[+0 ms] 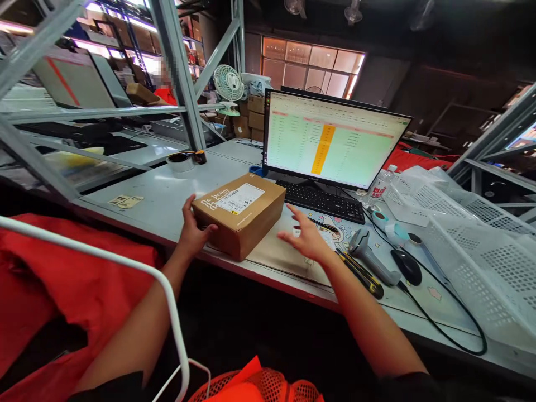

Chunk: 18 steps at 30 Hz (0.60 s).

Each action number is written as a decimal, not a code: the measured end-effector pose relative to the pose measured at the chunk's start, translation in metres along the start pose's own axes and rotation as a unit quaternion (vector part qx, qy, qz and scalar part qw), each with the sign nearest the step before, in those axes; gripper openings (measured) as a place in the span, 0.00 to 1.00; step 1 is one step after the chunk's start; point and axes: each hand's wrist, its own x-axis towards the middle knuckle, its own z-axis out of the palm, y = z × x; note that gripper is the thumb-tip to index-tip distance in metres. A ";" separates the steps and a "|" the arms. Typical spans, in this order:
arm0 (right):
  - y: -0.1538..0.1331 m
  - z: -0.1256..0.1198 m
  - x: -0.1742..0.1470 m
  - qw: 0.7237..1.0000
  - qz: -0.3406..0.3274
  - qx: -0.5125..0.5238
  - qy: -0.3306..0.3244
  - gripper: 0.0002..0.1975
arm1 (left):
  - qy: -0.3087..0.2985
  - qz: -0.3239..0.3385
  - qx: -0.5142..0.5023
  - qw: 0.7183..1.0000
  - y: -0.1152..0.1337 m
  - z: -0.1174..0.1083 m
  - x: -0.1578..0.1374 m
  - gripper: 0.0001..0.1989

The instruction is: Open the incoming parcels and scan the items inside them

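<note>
At the worktable's front edge: one brown box, two bare hands

On the worktable (159, 192), right at its front edge — a brown cardboard box (259, 224), lying flat, with white lettering printed on top and a white label (243, 197) stuck across it. At its near left corner, the left hand (193, 233), cupped, with thumb against the front face and fingers along the left end; in contact with the cardboard, but impossible to tell whether gripping or merely touching. Just beside the opposite side of the box, apart from it — the right hand (307, 239), wide open and empty, with fingers spread.

Beneath the right hand, a flat tan sheet (280, 255). Behind, a black keyboard (322, 200) below a lit monitor (293, 139) with a table of rows and an orange column. To the right, yellow-and-black cutters (360, 274), a grey handheld scanner (372, 259) and a black mouse (406, 267), near a clear bottle (386, 178). Farther right, white perforated baskets (481, 268).

Left of the box, two yellowish tags (125, 201); farther back, a tape roll (180, 162). Beyond the metal frame (173, 61), a pale green fan (228, 82) and a person (168, 96) in red. At the lower left, red fabric (92, 279) and a white tube (179, 335).
</note>
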 end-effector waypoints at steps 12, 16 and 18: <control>-0.064 0.014 0.053 0.961 0.052 0.212 0.169 0.48 | -0.074 -0.050 0.412 0.907 0.186 0.044 0.061 0.44; -0.051 -0.011 0.048 0.957 0.066 0.244 0.144 0.49 | -0.110 -0.026 0.436 0.893 0.190 0.055 0.086 0.41; -0.035 -0.021 0.032 0.966 0.058 0.205 0.148 0.45 | -0.112 -0.036 0.430 0.895 0.181 0.050 0.094 0.39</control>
